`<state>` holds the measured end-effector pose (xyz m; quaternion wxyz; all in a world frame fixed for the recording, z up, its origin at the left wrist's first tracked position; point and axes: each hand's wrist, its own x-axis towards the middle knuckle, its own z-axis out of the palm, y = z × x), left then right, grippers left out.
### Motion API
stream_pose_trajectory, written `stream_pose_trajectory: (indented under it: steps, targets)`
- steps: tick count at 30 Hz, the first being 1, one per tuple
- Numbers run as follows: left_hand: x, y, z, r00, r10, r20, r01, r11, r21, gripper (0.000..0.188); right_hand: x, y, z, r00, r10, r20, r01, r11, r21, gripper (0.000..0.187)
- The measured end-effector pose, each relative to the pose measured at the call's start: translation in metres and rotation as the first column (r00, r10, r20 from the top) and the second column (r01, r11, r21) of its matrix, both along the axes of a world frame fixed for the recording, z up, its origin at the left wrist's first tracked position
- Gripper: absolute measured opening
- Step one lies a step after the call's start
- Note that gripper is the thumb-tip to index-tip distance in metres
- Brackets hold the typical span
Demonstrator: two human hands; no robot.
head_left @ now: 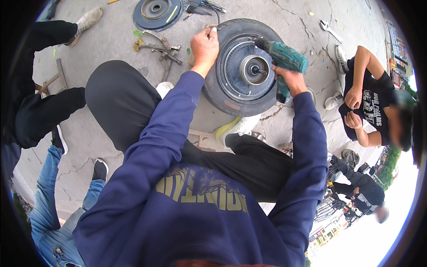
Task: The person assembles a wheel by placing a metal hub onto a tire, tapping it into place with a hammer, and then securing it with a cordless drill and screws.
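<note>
My right hand [291, 80] is wrapped round the grip of a green cordless drill [287, 57]. The drill's dark chuck points left, over the upper rim of a wheel hub [235, 69]. That hub sits inside a black tyre [218, 95] lying flat on the ground, with a metal ring and axle [255, 70] at its centre. At the tyre's upper left edge, my left hand [204, 46] is closed, its fingertips together beside a thin black cable [217, 13]. What those fingers hold is hidden.
A round dark motor cover [156, 13] lies at the far left, near pliers-like tools [198, 10]. Metal puller arms [163, 51] rest left of the tyre. An adjustable wrench [331, 31] lies far right. A person [369, 98] crouches at right; others' legs [49, 187] are at left.
</note>
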<state>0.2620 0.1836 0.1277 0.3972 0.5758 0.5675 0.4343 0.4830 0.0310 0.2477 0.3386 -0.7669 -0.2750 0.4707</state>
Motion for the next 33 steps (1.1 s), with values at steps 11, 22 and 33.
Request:
stream_pose_trajectory:
  steps: [11, 22, 33]
  targets:
    - [0.001, -0.004, 0.000, 1.000, 0.001, 0.003, -0.001, 1.000, -0.001, 0.028, 0.000, -0.014, -0.003, 0.992, -0.014, -0.128, 0.012, 1.000, -0.017, 0.024]
    - [-0.003, -0.003, 0.004, 1.000, -0.001, -0.012, 0.001, 1.000, 0.008, 0.027, -0.012, 0.063, 0.039, 0.663, 0.468, 0.585, -0.391, 0.882, -0.263, 0.026]
    - [0.000, -0.004, -0.002, 0.999, -0.015, 0.040, 0.017, 0.999, -0.030, 0.026, -0.031, 0.064, 0.045, 0.954, 0.202, 0.223, -0.145, 0.959, -0.245, 0.010]
